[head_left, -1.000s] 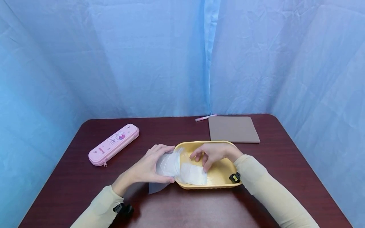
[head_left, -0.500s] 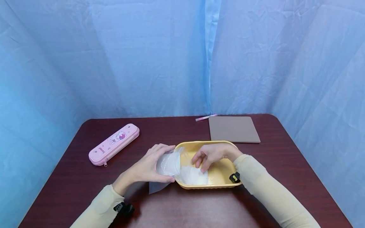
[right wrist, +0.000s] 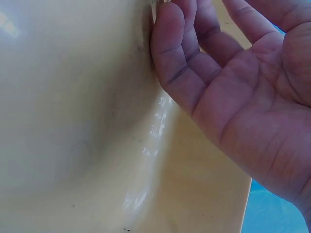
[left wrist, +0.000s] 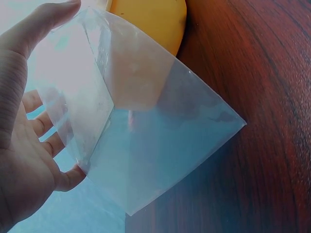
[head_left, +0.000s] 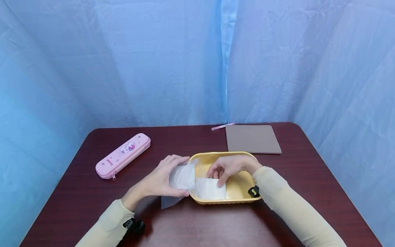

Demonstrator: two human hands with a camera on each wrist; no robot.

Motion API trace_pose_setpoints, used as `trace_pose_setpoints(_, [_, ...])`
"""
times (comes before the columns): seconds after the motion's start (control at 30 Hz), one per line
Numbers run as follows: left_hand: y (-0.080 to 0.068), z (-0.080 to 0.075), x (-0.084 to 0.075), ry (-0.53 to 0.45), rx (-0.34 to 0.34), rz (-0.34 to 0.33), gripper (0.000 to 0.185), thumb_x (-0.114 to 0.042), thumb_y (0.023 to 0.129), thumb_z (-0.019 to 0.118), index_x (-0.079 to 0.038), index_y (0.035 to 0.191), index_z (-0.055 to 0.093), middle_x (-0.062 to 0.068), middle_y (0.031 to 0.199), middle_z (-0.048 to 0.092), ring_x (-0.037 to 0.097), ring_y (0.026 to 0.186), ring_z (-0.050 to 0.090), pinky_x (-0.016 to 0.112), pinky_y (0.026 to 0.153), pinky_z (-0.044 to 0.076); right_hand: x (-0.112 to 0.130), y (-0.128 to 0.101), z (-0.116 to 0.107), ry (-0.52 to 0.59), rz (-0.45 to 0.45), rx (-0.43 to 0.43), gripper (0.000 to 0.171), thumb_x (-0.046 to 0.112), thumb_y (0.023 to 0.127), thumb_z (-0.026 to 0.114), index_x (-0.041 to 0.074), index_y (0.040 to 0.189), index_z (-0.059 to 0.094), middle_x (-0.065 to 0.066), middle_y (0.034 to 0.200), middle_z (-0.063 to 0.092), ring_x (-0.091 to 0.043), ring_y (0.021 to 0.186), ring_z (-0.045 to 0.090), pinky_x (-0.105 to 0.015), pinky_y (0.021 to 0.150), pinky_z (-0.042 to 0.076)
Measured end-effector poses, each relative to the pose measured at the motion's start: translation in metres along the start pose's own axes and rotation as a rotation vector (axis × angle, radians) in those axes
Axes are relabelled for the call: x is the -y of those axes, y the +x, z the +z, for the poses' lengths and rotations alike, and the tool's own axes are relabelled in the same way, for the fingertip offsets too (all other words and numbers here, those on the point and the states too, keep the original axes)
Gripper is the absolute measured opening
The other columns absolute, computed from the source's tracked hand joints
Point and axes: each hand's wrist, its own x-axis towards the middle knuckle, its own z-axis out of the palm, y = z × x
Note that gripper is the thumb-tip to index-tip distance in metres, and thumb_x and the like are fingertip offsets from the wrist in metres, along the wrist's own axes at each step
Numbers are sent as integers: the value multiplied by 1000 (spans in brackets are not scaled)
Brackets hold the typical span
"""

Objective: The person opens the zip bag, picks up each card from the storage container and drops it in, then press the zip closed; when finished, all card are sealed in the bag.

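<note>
A clear plastic bag (left wrist: 160,141) with a flat white stack inside is gripped by my left hand (head_left: 158,179), thumb on the near side and fingers on the far side. The bag's mouth leans over the left rim of a yellow plastic basket (head_left: 234,201). Inside the basket, at its left, is a white square pad (head_left: 216,190), partly covered by clear film. My right hand (head_left: 231,167) reaches into the basket and pinches the pad's upper edge between thumb and fingers. In the right wrist view its fingers are curled beside the basket wall, and the pad is hidden.
A pink pencil case (head_left: 123,156) lies at the left of the dark red table (head_left: 216,226). At the back are a grey-brown flat board or notebook (head_left: 253,139) and a pink-and-white pen (head_left: 222,127). Blue curtains (head_left: 166,65) stand around the table.
My right fingers have drawn closer together on the white pad. The pad has shifted slightly to the right and its upper edge shows more plainly. My left hand and the bag stay nearly still.
</note>
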Motion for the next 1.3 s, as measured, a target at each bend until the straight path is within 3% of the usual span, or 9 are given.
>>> trace_pose_setpoints(0.2, [4,3,0,-6,10,-2,101,-60,70,87,-13,150,47,-5,137,53,15,125,44,50,99,37,-1,-7,-3,-23,23,-3,41,-4,85,77,2,124,69,-9,92,72,-9,78,62,-21,68,49])
trace_pose_setpoints(0.4, [2,2,-2,-12,20,-24,102,-58,69,88,-11,150,47,-4,137,53,16,125,44,50,100,37,-1,-7,1,47,90,-43,31,-3,84,79,5,113,72,-8,87,73,-12,66,61,-25,58,50])
trace_pose_setpoints(0.83, [1,-1,1,9,12,-12,102,-56,69,88,-11,150,47,-3,137,54,15,124,44,49,98,37,1,-2,1,55,129,-107,13,4,86,79,5,96,70,-6,81,71,-13,59,62,-27,57,55])
trace_pose_setpoints(1.3, [-1,-7,-1,21,16,-15,101,-55,68,89,-13,150,47,-5,136,53,15,124,44,48,100,37,-2,0,2,50,124,-159,15,3,88,77,6,103,75,-6,89,75,-11,69,64,-28,60,56])
